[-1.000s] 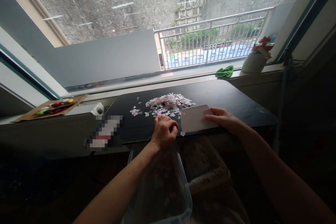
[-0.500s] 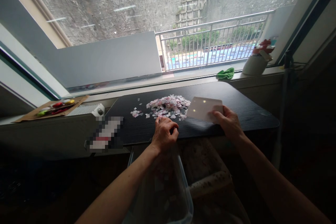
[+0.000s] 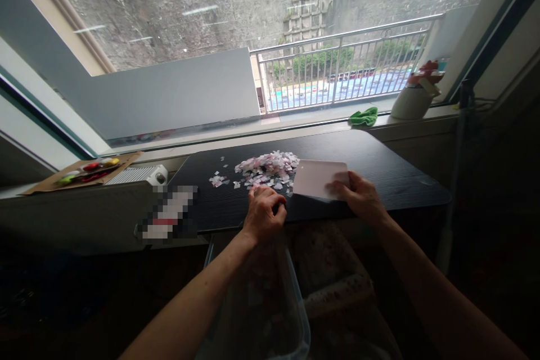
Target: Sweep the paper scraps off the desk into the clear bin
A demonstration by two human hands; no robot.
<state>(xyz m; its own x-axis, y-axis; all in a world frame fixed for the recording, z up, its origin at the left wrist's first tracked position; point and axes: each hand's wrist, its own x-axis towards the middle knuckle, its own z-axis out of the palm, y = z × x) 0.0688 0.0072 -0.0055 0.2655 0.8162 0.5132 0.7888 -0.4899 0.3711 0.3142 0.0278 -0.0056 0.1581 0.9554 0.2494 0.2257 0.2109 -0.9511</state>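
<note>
A clear bin (image 3: 300, 295) holds scattered paper bits (image 3: 255, 295). Beside a pinkish-white scrap pile (image 3: 268, 166), the right hand (image 3: 363, 197) grips a pale, round-cornered card (image 3: 314, 177); the left hand's (image 3: 264, 211) fingers curl, their hold unclear.

Here's the right hand (image 3: 363, 194) gripping a pale flat card (image 3: 315, 175), its edge right up by the heap of paper scraps (image 3: 270, 166) on the black table (image 3: 379, 166), left hand (image 3: 265, 208) curled at the near side, clear bin (image 3: 298, 281) below
</note>
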